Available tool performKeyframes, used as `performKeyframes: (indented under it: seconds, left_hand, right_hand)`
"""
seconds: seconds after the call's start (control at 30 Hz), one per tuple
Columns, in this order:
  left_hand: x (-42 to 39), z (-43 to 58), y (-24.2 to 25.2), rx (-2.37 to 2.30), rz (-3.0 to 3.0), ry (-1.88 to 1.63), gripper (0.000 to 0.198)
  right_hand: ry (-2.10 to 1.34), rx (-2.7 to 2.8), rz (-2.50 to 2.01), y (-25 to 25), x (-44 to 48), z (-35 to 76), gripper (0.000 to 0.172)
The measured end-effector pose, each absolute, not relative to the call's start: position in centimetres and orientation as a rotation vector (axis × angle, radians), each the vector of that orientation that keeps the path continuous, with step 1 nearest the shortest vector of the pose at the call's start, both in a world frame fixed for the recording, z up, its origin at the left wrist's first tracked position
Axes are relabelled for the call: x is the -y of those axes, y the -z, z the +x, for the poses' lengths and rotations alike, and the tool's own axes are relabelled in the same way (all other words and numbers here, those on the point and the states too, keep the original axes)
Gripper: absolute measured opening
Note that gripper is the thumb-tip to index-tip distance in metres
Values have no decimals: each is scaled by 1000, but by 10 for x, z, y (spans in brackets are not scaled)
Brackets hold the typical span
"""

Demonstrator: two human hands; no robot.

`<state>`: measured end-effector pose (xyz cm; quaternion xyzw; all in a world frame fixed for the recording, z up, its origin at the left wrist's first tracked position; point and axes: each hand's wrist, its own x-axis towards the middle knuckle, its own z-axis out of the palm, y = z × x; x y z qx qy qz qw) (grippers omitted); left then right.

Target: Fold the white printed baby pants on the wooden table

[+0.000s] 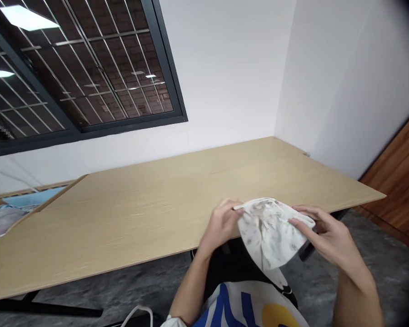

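A soft white cloth piece (271,234) with a small faint print hangs between my two hands, over the table's front edge and above my lap. Its fabric is gathered into folds near the middle, a bit like a cap; its exact kind I cannot make out. My left hand (222,223) pinches the left end of its upper edge. On the other side, my right hand (323,231) grips the right edge, thumb in front and fingers behind. Part of the cloth's lower end dangles toward my legs.
A light wooden table (150,200) spans the view in front of me, against a white wall. At the far left stands an open box (59,193) with pale blue and whitish fabric inside. A barred window (98,63) is above, and a brown wooden panel (398,177) stands at right.
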<state>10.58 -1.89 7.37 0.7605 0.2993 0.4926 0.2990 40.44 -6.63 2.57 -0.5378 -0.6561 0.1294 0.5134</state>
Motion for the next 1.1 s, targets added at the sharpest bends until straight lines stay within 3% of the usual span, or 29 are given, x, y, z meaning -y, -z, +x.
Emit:
performKeyframes:
  seconds: [0.23, 0.47, 0.63, 0.77, 1.1]
  left_hand:
    - [1, 39, -110, -1066, 2009, -1780, 15]
    - [-22, -1, -137, -1527, 2114, -1865, 25]
    - [-49, -33, -139, -1694, 2285, -1549, 26]
    - [-85, -52, -119, -1829, 2287, -1133, 25]
    - [-155, -58, -51, -1945, 2317, -511, 27]
  right_hand:
    - [-123, 1804, -974, -84, 25, 376, 17]
    - [-48, 2025, -794, -125, -27, 353, 26]
    - [-90, 2039, -834, -129, -83, 332, 22]
    - [-305, 2171, -832, -110, -137, 305, 9]
    - [-313, 2572, -1215, -36, -230, 252, 29]
